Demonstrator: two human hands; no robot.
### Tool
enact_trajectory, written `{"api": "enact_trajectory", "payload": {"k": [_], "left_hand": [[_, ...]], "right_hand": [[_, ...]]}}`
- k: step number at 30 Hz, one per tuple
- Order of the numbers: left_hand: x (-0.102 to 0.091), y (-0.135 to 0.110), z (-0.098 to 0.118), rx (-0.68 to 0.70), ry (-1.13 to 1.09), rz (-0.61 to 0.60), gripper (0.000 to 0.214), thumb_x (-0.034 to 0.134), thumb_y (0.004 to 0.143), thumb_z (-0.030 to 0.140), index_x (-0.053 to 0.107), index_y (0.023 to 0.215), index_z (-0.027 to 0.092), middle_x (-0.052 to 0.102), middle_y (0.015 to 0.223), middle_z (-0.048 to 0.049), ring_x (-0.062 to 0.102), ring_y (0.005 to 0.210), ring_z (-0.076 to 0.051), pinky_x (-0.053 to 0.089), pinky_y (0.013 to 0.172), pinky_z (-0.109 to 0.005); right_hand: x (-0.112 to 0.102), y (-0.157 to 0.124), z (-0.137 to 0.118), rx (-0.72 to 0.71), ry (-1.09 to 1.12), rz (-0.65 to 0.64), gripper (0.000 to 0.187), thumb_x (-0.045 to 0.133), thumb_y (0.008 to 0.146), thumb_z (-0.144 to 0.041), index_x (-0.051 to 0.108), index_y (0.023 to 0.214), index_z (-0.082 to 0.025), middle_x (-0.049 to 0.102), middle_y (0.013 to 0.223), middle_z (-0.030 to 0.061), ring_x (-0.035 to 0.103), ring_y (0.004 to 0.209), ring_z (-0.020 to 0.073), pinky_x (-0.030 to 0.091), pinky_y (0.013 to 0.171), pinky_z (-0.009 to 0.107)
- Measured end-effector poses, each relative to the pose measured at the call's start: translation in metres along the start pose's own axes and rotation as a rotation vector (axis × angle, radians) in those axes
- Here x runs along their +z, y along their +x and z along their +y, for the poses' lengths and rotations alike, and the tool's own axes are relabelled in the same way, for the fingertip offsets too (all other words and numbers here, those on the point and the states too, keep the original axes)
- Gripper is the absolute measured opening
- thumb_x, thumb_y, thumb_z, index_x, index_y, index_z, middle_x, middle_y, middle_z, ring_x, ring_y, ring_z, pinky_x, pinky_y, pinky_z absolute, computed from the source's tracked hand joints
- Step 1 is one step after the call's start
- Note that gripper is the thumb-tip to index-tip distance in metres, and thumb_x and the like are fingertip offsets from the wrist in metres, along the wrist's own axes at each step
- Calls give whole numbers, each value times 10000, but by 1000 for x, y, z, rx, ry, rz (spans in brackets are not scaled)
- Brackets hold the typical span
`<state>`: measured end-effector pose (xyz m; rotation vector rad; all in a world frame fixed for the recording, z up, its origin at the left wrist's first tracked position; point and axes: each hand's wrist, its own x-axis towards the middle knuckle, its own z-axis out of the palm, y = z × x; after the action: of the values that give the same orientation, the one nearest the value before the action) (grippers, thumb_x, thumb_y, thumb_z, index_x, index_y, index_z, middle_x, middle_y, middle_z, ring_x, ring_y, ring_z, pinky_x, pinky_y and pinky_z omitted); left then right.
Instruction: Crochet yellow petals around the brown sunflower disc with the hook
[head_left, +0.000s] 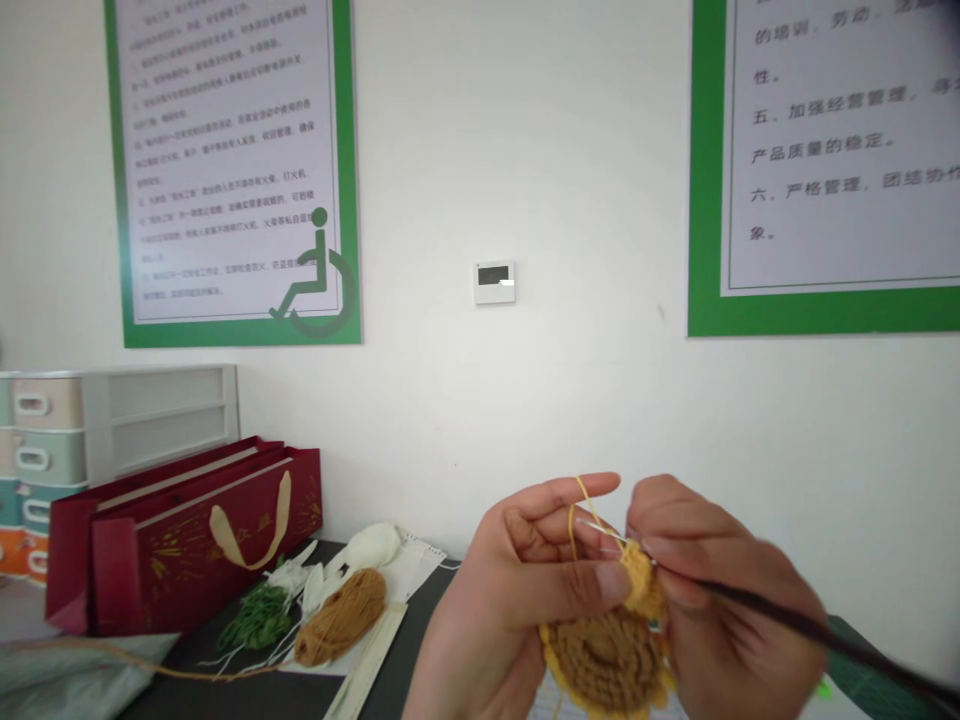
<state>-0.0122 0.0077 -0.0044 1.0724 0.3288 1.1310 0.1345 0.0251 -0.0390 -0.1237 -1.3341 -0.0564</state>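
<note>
My left hand [517, 570] pinches the edge of a round crochet piece [604, 655], brown in the middle with a yellow border. Yellow yarn [573, 530] loops over its raised index finger. A crochet hook [784, 612] with a long dark handle is gripped in my right hand [727, 570]. Its thin metal tip sits at the yellow stitches, close by my left fingertips. My fingers partly cover the piece, so the exact stitch at the hook is hidden.
Left on the dark table lie a brown yarn skein [342, 616], green yarn [256, 615], white yarn [375, 547] and a pale ruler-like strip [367, 660]. Behind are dark red gift bags [187, 550] and a drawer unit [52, 450]. A green mat [874, 650] lies right.
</note>
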Motion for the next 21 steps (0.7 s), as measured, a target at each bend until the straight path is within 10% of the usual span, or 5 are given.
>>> {"api": "enact_trajectory", "payload": {"k": [11,21], "left_hand": [[-5,-6,6,159,192,-54,228,877,733,111,845,945,189,736,825,-45,669,802,-155,537,768,-262],[4,-4,2,305,263,125,584,897,710,109,722,1261,193,685,742,22,599,691,-106,508,681,-236]], "right_hand": [[8,8,-15,815,599,-14,308,481,1043,-386,616,814,-232,459,613,-31,425,565,114,424,544,235],[0,4,-5,365,66,-150,127,610,995,-222,728,999,-268,724,921,32,699,908,156,586,768,249]]}}
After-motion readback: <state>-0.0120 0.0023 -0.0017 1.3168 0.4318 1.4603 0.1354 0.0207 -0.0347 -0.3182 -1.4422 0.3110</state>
